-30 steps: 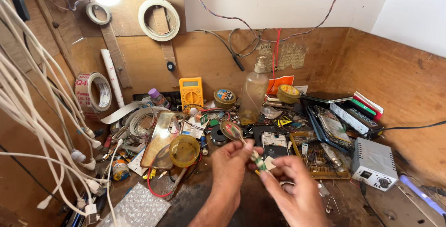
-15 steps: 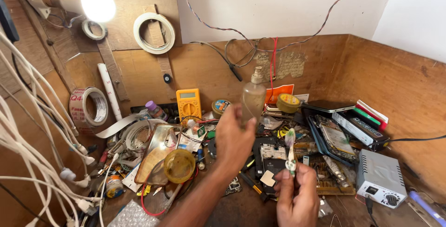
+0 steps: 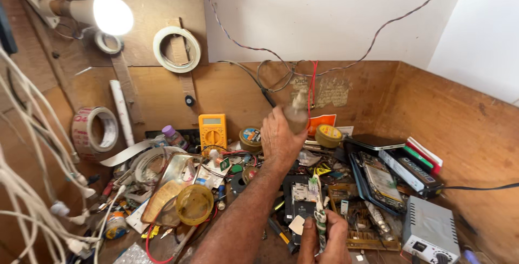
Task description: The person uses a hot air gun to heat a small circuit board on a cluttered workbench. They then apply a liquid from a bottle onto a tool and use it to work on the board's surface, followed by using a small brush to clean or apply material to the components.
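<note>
Two hands work over the cluttered table (image 3: pixel 162 245). The left hand (image 3: pixel 278 137) is closed round a clear bottle (image 3: pixel 296 114), lifted up near the back wall; the right hand (image 3: pixel 324 237) grips a small brush (image 3: pixel 320 210) upright, bristles up, low above a circuit board (image 3: pixel 304 194).

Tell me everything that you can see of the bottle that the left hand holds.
The bottle is small, of cloudy, see-through plastic as it looks, with a narrow nozzle on top. It is blurred, so what is inside cannot be told. It stands roughly upright, lifted above the cluttered bench, in front of the wooden back wall. The left hand grips its lower body; only the upper part and nozzle show. Nothing else touches it.
</note>
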